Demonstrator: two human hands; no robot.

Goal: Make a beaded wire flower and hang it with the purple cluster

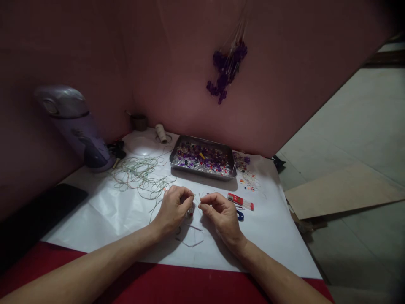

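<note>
Over the white sheet (265,249), my left hand (174,207) pinches the end of a thin cord between thumb and forefinger. A few clear and red beads (190,212) show just below those fingertips, partly hidden by the hand. My right hand (223,213) is also closed in a pinch, close to the left, with a fine strand (200,197) at its fingertips. Where the strands join is too small to tell. Beside the right hand lie a red lighter (240,201) and a dark blue handle loop (240,215), the rest of that tool hidden.
A metal tray (202,172) of mixed beads stands behind my hands, loose beads (248,179) to its right. Tangled green cord (139,173) spreads at left, near a purple bottle (79,131). A thread spool (160,133) lies behind. Purple bead strands (226,69) hang on the wall.
</note>
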